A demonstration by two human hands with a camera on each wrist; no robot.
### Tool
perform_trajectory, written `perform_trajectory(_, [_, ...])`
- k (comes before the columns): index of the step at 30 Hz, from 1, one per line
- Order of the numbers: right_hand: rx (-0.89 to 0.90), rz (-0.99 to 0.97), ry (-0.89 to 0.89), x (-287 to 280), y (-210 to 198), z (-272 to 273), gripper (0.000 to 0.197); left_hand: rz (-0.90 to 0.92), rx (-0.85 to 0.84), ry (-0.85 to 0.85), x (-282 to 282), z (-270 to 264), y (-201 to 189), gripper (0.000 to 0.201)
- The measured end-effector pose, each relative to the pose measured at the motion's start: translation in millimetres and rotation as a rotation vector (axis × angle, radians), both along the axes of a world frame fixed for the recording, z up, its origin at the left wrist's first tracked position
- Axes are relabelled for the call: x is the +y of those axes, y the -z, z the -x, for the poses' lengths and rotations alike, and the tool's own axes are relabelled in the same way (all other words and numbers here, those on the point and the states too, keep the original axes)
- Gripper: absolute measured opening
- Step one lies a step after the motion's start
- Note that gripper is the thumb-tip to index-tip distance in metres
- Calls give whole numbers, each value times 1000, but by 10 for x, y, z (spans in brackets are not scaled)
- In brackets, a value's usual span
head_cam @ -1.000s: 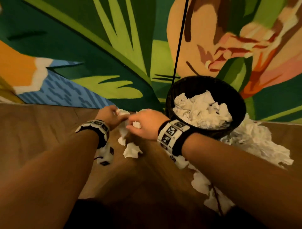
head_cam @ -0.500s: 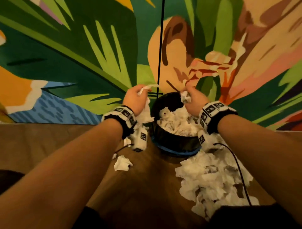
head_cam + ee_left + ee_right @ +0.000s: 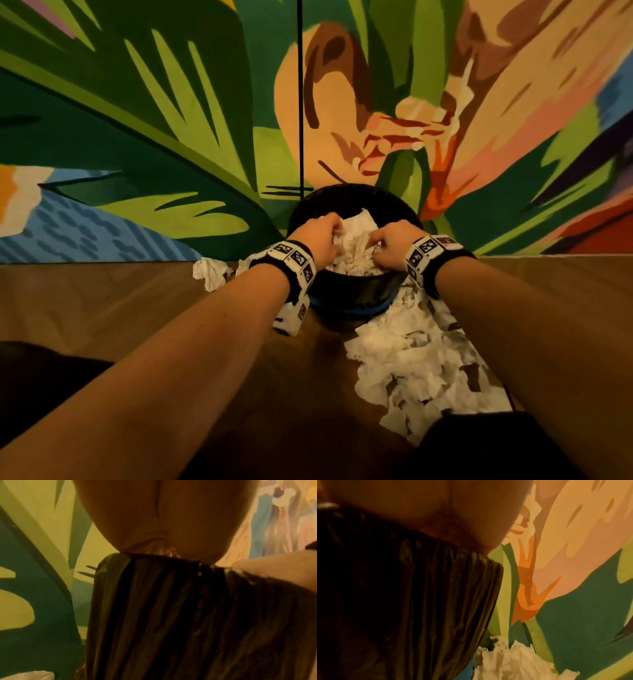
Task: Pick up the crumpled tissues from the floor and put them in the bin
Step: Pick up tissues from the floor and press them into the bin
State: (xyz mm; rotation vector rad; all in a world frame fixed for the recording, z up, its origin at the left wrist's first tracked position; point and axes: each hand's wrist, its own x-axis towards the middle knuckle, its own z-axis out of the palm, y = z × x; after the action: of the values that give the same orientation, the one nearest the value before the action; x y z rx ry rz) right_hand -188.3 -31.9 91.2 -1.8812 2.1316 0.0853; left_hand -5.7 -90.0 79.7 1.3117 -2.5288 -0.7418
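Both hands reach into the round black bag-lined bin point(image 3: 352, 294), left hand point(image 3: 320, 240) and right hand point(image 3: 390, 241) curled, apparently pinching white crumpled tissues point(image 3: 356, 236). Release low inside the rim so nothing spills onto the wooden floor point(image 3: 137, 308), where 1 large tissue pile point(image 3: 411, 363) waits.

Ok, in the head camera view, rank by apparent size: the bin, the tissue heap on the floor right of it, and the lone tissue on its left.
1. Tissue heap; nearer the camera, so partly perspective.
2. Bin.
3. Lone tissue.
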Motion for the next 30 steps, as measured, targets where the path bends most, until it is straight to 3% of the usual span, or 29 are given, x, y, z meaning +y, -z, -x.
perform_trajectory(2, [-16,-11,15,12,19,-24,24,60,-133,0,-35,-33,1,32])
perform_trajectory(4, [-24,-38,27,-13,40,-40,38,114,-207,2,-58,-48,-10,24])
perform_trajectory(8, [44,-112,57,-43,97,-116,47,210,-410,82,-39,-8,-3,43])
perform_trajectory(12, [68,-97,86,-62,138,-117,42,143,-555,167,-60,37,99,57])
perform_trajectory(16, [102,-11,52,-108,61,-60,41,244,-453,118,-66,-5,153,52])
perform_trajectory(20, [124,80,4,-178,-124,-123,15,284,-292,57,-92,-129,66,42])
perform_trajectory(21, [117,98,-12,-208,-166,-158,16,291,-225,25,-129,-179,20,44])
perform_trajectory(25, [-47,308,-49,-313,-355,-433,23,340,40,-148,-378,-514,-218,35])
perform_trajectory(30, [-199,410,-208,-417,-522,-1129,22,252,92,-351,-637,-1178,-189,24])
